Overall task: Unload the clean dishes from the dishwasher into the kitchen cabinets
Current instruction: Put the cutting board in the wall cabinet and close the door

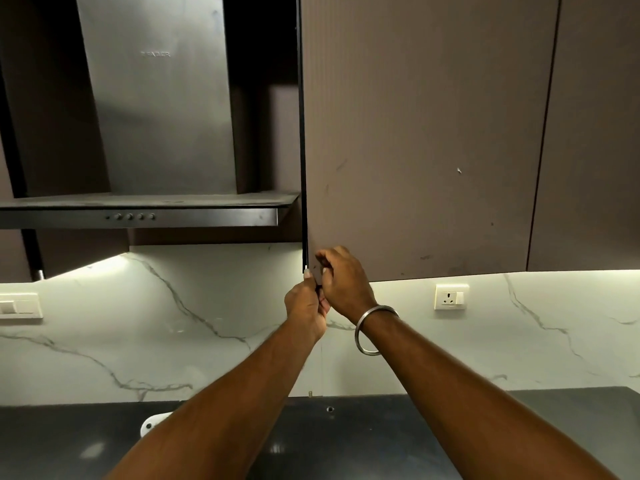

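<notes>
A brown ribbed upper cabinet door (426, 133) fills the upper right of the head view and looks flush with its neighbour. Both my hands are raised to its lower left corner. My left hand (306, 306) grips the bottom edge of that corner from below, thumb up against the dark side edge. My right hand (341, 280), with a steel bangle on the wrist, curls its fingers onto the door's front face and edge at the same corner. No dishes and no dishwasher are in view.
A dark chimney hood (145, 209) hangs left of the cabinet. A second cabinet door (595, 133) is at far right. The marble backsplash carries a socket (450, 297) and a switch plate (19, 306). A dark countertop (346, 441) lies below, with a white object (154, 424) on it.
</notes>
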`<action>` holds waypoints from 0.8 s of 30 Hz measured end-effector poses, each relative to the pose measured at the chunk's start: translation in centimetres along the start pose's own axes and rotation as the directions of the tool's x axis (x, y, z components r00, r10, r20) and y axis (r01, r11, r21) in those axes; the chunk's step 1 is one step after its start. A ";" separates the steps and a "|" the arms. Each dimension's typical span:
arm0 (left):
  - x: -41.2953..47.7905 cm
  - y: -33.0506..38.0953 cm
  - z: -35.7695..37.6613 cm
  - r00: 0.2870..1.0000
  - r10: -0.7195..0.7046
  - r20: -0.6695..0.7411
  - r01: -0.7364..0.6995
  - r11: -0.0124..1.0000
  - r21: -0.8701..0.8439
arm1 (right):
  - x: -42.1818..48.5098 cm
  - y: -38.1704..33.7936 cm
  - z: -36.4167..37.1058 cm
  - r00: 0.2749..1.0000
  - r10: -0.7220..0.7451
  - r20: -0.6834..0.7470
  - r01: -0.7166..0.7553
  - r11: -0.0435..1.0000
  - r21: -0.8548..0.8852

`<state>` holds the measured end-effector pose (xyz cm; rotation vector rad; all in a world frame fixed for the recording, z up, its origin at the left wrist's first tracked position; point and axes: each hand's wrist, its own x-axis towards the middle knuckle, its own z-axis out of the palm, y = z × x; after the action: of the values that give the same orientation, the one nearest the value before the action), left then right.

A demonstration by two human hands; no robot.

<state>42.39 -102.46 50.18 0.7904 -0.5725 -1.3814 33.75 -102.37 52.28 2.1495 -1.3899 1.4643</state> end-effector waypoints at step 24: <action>5.4 0.3 1.1 0.999 -0.043 0.019 0.040 0.993 0.107 | 0.9 1.8 1.3 0.967 0.003 0.255 0.058 0.971 -0.233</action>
<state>42.43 -107.92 50.59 0.8787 -0.6536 -1.4077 33.24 -104.66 51.83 2.2452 -1.5220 0.9769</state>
